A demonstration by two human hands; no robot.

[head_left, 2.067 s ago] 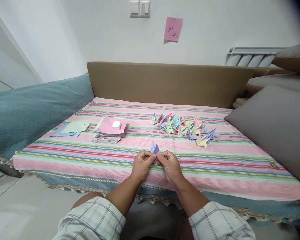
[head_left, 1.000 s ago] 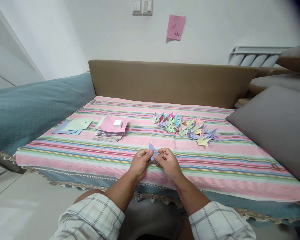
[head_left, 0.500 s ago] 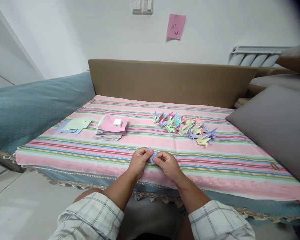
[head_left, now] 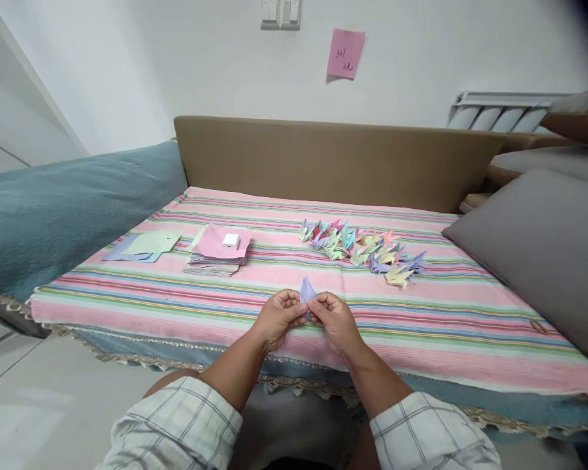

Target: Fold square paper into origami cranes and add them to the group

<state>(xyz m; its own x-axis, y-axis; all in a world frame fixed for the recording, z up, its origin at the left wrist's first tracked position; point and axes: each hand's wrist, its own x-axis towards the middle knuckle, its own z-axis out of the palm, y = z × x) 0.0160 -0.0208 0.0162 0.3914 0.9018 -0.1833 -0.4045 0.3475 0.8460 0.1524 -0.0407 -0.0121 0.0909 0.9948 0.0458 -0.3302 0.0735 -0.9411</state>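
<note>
A small piece of folded lavender paper (head_left: pixel 307 289) stands upright between my two hands, its pointed end facing away from me. My left hand (head_left: pixel 280 318) pinches its lower left side with thumb and fingers. On the other side, my right hand (head_left: pixel 334 318) grips the lower right part, thumb on the near face. The fingertips nearly meet and hide the paper's bottom. Beyond my hands, to the right, lies a cluster of folded paper cranes (head_left: pixel 360 251) in several colours.
Left of centre sits a stack of square paper (head_left: pixel 215 264) with a small white box (head_left: pixel 230 241) on top. Loose green and blue sheets (head_left: pixel 151 242) lie farther left. A grey cushion (head_left: pixel 543 241) borders the striped cloth (head_left: pixel 142 300) at right; a brown backrest (head_left: pixel 323 160) rises behind.
The lavender paper has turned from a narrow tilted strip to an upright pointed shape showing a wider face. Both hands have shifted slightly right and their grip sits lower on it.
</note>
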